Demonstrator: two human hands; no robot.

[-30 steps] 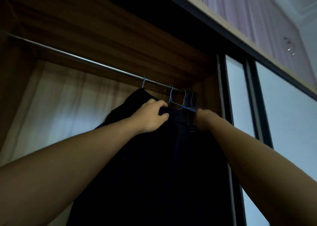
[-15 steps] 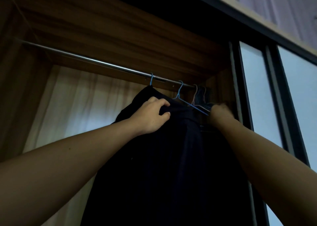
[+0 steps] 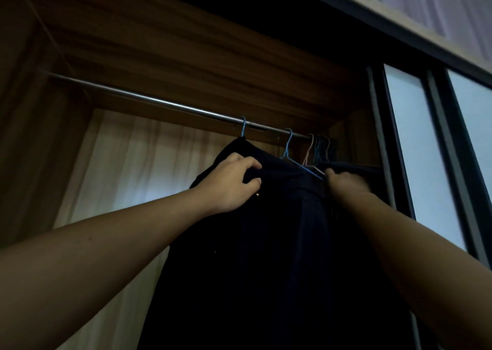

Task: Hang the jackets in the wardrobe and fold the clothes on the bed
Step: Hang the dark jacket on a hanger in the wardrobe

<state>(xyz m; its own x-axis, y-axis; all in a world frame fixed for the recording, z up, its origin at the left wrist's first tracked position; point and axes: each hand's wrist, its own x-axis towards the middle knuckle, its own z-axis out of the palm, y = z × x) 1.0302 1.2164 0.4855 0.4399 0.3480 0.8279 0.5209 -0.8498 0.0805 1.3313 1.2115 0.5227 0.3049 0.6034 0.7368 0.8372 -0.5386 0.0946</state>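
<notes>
A dark jacket hangs from the metal wardrobe rail on a blue wire hanger. My left hand grips the jacket's shoulder fabric just below that hook. A second blue hanger hangs to the right, its arm slanting down to my right hand. My right hand is at the jacket's right shoulder beside the hanger's end; its fingers are hidden and blurred, so its hold is unclear.
Several more hangers cluster at the rail's right end against the wooden side wall. Pale sliding door panels stand to the right. The wardrobe's pale back panel lies behind, with bare rail to the left.
The view has tilted slightly. My left hand's fingers have loosened a little on the shoulder. My right hand has shifted a bit along the hanger's right end.
</notes>
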